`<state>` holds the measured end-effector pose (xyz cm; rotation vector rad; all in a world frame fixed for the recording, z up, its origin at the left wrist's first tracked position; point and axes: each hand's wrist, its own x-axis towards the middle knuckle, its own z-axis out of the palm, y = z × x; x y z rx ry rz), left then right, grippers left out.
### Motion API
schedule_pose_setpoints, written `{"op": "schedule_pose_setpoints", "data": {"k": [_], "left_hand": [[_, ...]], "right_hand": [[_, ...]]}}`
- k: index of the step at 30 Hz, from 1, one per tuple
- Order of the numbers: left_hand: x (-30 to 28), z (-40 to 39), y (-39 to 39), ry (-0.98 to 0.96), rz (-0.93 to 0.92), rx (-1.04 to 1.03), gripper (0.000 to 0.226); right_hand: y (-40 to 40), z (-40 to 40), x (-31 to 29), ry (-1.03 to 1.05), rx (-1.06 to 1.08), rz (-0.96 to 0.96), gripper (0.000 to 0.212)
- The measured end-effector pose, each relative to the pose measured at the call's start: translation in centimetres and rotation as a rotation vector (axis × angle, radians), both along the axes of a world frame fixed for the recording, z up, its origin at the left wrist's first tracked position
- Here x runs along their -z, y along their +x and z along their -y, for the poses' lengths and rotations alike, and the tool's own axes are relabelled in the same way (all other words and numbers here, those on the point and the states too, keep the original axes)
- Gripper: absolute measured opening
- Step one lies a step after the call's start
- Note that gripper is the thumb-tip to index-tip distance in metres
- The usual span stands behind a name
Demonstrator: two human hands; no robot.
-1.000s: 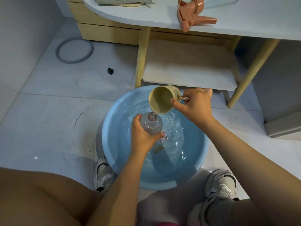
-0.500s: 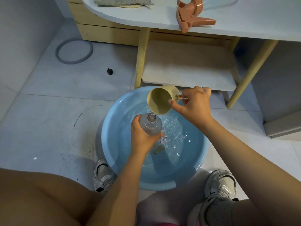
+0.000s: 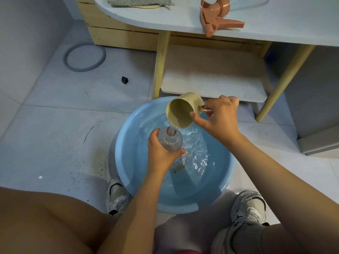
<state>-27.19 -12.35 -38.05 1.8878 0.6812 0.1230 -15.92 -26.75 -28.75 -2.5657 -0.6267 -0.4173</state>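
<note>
Status: filling is in progress. I am gripping the clear bottle in my left hand, with the fingers wrapped round its ribbed shoulder. I am holding it upright over the water in the blue basin. My right hand is closed round the handle of the beige cup. I am tipping the cup so that its lip is hanging just above the bottle's neck. A thin stream is running from the cup into the neck. The fill level cannot be read through the ribbed wall.

Remaining, as judged: complete the fill, set the cup down, then probably fit the orange spray head, which is lying on its side on the white tabletop.

Surroundings: the basin is standing on a pale tiled floor between my shoes, just in front of a wooden-legged table with a low shelf. A grey cloth is lying at the tabletop's far edge. A grey ring and a small black object are lying on the floor, well apart from the basin.
</note>
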Motion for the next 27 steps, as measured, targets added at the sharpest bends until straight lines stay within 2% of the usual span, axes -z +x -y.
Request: {"op": "schedule_pose_setpoints", "data": {"k": [13, 27], "left_hand": [[-0.08, 0.00, 0.01, 0.014, -0.019, 0.004, 0.102], [-0.02, 0.11, -0.06, -0.007, -0.001, -0.001, 0.100]], "right_hand": [[0.08, -0.09, 0.46, -0.007, -0.026, 0.149, 0.046], [0.22, -0.09, 0.57, 0.014, -0.011, 0.215, 0.046]]}}
